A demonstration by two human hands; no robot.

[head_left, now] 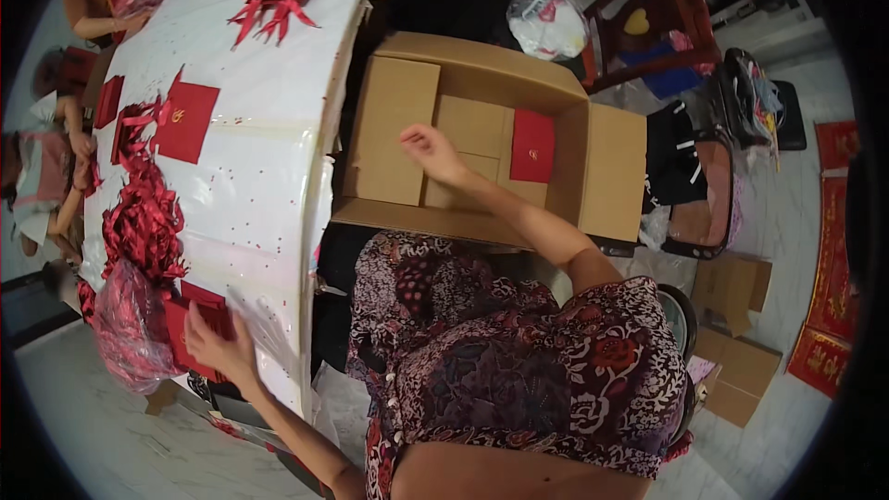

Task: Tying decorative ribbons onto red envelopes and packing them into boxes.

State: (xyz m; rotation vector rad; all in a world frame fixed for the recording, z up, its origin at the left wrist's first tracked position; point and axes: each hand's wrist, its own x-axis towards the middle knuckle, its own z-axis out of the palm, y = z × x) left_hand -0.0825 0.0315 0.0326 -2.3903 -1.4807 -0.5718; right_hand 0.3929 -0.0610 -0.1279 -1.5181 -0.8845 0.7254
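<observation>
Red packets [215, 317], head view: located at the lower left of the frame, on the white surface [264, 162] and under the left hand [222, 347]. Left hand: thumb and fingers spread over them; whether it grips cannot be told. Right hand [433, 153]: fingers curled, above the cardboard box [394, 130] at centre; no item visible in it. The hands are well apart.

Handling, as judged: light, fairly stiff card, likely smooth enough to slide, prone to creasing. Recommended hold: opposite long edges, without pinching the faces.

Edges: the surface's rim runs from upper centre to lower centre, just beside the box. A heap of red ribbons [143, 222] and a clear plastic bag [134, 329] crowd the far-left side. Room for movement: rightward over the rim, then down through the box's open top, where one red packet [532, 145] lies.
</observation>
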